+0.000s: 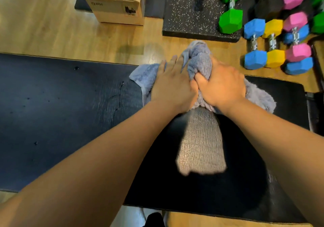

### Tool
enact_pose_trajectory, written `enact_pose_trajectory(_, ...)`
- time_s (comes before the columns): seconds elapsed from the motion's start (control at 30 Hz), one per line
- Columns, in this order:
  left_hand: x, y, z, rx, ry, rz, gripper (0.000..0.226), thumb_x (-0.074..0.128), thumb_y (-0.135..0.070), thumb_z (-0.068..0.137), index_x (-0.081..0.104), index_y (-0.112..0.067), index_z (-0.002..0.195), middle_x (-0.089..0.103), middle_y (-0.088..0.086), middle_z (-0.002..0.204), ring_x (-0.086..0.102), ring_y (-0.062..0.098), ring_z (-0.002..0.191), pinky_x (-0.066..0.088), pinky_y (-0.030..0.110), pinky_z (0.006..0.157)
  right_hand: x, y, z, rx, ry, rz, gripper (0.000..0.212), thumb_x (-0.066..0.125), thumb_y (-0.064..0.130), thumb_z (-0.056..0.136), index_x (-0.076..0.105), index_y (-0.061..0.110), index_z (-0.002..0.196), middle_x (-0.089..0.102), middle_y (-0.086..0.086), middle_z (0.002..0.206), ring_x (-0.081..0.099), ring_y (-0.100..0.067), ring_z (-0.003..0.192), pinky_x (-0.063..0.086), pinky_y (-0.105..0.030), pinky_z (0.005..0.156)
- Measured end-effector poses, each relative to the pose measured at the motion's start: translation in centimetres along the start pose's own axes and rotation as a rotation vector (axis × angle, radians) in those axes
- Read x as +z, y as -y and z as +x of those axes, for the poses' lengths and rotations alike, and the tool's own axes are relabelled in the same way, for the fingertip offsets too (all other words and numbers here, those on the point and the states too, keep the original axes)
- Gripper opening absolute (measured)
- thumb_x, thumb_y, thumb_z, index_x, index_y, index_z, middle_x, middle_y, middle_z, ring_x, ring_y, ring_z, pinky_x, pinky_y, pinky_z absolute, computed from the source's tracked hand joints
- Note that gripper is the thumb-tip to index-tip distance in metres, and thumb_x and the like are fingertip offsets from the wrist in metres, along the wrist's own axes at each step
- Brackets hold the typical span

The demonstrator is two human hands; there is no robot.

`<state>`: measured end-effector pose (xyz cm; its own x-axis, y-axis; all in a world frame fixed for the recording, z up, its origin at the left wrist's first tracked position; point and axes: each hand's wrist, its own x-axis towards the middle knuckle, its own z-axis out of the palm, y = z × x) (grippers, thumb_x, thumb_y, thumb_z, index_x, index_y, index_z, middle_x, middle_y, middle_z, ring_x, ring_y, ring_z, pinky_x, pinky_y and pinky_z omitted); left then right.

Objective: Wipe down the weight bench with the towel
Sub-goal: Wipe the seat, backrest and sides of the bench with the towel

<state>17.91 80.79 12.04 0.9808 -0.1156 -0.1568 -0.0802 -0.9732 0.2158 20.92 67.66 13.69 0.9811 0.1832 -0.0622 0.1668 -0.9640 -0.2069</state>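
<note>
Note the tabletop (52, 112), a black padded weight bench, lying directly beneath both grips, running far out to the left of them and a shorter way to the right. Observe dark specks and a cracked line on the pad left of the grips; treat that stretch as probably not yet wiped.

Note the wooden floor (43, 30) beyond the grips, past the far edge of the pad. Find the speckled rubber mat (189, 16) on it, beyond the grips and slightly right. Find the open cardboard box (115, 7) beyond and to the left. Regard both as well apart from the work. Identify the coloured dumbbells (273, 42) beyond and right of the grips, near the pad's far edge but apart from it.

Locate the towel (199, 63), grey-blue and bunched, at the far edge of the pad, under and between the grips, with loose ends trailing left and right.

Read the left hand (171, 86) as a wide, flat grip: fingers straight, palm pressing the cloth down, likely to keep it spread against the pad. Read the right hand (222, 84) as a narrow grip closed round the bunched cloth, fingers curled in, likely to drive the stroke. Note both hands touching side by side, probably for even pressure.
</note>
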Motion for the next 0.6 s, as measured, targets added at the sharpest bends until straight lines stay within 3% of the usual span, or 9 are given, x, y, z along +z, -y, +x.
enact_pose_trajectory(0.17,0.1,-0.4,-0.8,-0.009,-0.023,-0.003,0.062,0.020,-0.035,0.095,0.018,-0.010,0.152,0.008,0.010,0.161,0.000,0.025,0.148,-0.004,0.045,0.119,0.5,-0.1,-0.9,-0.016,-0.067,0.028,0.052,0.046,0.050,0.087,0.046,0.021,0.129,0.062,-0.016,0.111,0.057,-0.040,0.101,0.039,-0.039,0.075)
enact_pose_trajectory(0.23,0.3,-0.4,-1.3,-0.016,-0.027,0.004,0.063,0.018,-0.035,0.094,0.016,-0.011,0.152,0.006,0.011,0.161,-0.001,0.026,0.148,-0.004,0.046,0.119,0.8,-0.1,-1.6,0.009,-0.075,0.064,0.058,0.045,0.052,0.086,0.044,0.021,0.135,0.058,-0.013,0.125,0.053,-0.036,0.114,0.041,-0.039,0.089)
enact_pose_trajectory(0.33,1.0,-1.0,-3.8,-0.037,-0.038,0.003,0.065,0.017,-0.035,0.092,0.016,-0.011,0.152,0.006,0.012,0.161,-0.003,0.025,0.148,-0.007,0.044,0.118,1.4,-0.1,-4.3,0.000,-0.102,0.147,0.063,0.047,0.050,0.083,0.046,0.019,0.138,0.049,-0.008,0.142,0.041,-0.029,0.133,0.031,-0.039,0.111)
enact_pose_trajectory(0.5,2.9,-3.9,-12.9,-0.016,-0.075,-0.080,0.066,0.017,-0.036,0.090,0.014,-0.017,0.153,0.010,0.007,0.161,-0.004,0.024,0.148,-0.006,0.044,0.119,0.8,-0.4,-13.8,-0.045,-0.248,0.357,0.031,0.058,0.038,0.078,0.065,0.021,0.103,0.066,-0.003,0.102,0.056,-0.024,0.100,0.044,-0.035,0.090)
enact_pose_trajectory(0.6,4.2,-6.6,-19.4,0.003,-0.071,-0.111,0.064,0.021,-0.036,0.092,0.010,-0.021,0.153,0.011,0.006,0.161,-0.004,0.023,0.148,0.002,0.048,0.119,1.4,-2.0,-20.3,-0.060,-0.165,0.413,0.037,0.062,0.037,0.080,0.067,0.023,0.114,0.067,0.000,0.114,0.058,-0.022,0.109,0.043,-0.037,0.099)
